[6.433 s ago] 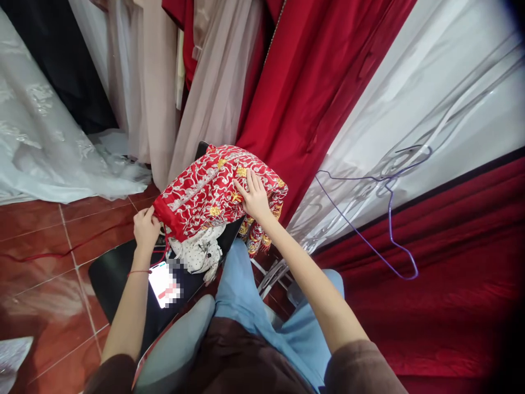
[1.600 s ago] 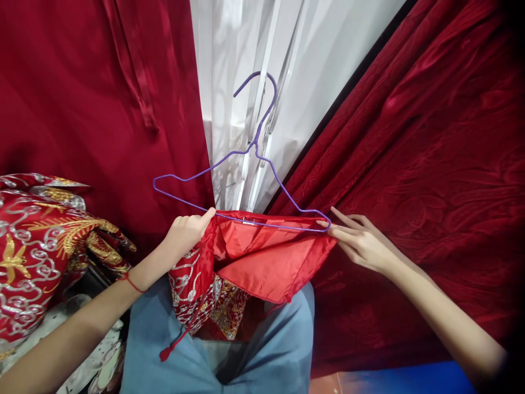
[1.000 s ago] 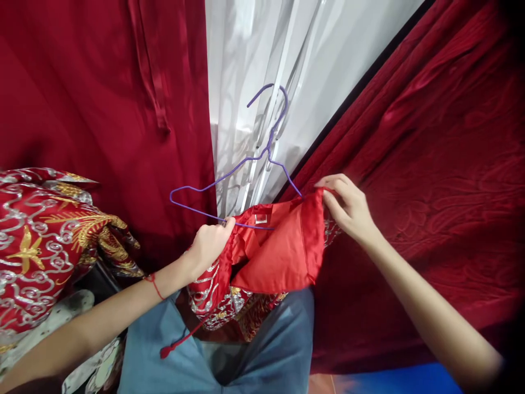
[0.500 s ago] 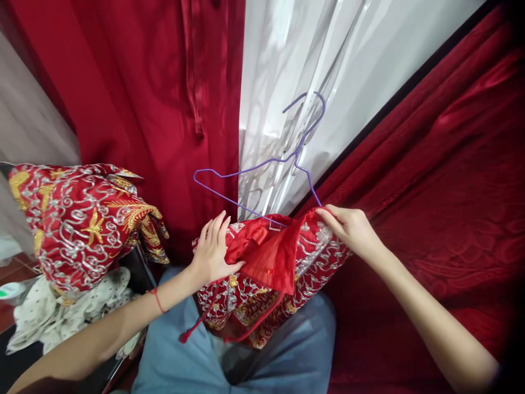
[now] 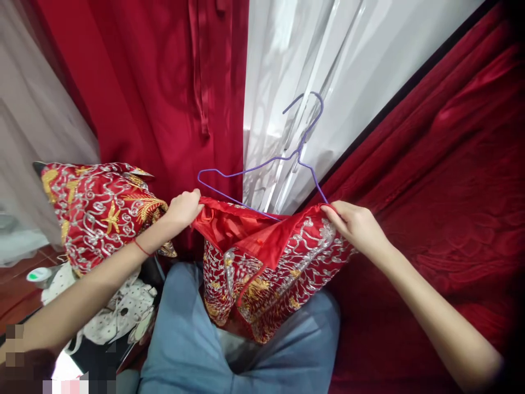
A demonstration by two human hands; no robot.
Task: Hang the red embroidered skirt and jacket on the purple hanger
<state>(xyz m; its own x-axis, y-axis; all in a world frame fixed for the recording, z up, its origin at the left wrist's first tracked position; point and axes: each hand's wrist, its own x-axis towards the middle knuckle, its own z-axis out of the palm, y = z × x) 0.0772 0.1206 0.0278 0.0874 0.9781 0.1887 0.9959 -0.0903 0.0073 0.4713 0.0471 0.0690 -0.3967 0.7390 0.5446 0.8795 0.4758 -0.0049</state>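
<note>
Hanging fabric fills the background: a dark red drape (image 5: pixel 164 82) on the left, a white garment under clear plastic cover (image 5: pixel 328 65) in the centre, and red textured cloth (image 5: pixel 451 164) on the right. The person is seated, blue-trousered knees (image 5: pixel 184 339) in the lower frame.

The left hand (image 5: pixel 184 208) is closed on the left top edge of a red embroidered garment (image 5: pixel 279 268). The right hand (image 5: pixel 356 227) pinches the right top edge. The garment is stretched between them above the lap, plain red lining showing at its opening.

A purple wire hanger (image 5: pixel 270 161) stands at the opening. Its right shoulder disappears under the fabric beside the right hand. Its left shoulder is bare above the cloth.

Judgement: hanging is partly done; one side appears seated, the left side is outstanding, and the garment is not yet on any rail.

A second embroidered piece (image 5: pixel 98 208) lies at the left over white dotted fabric (image 5: pixel 123 312).
</note>
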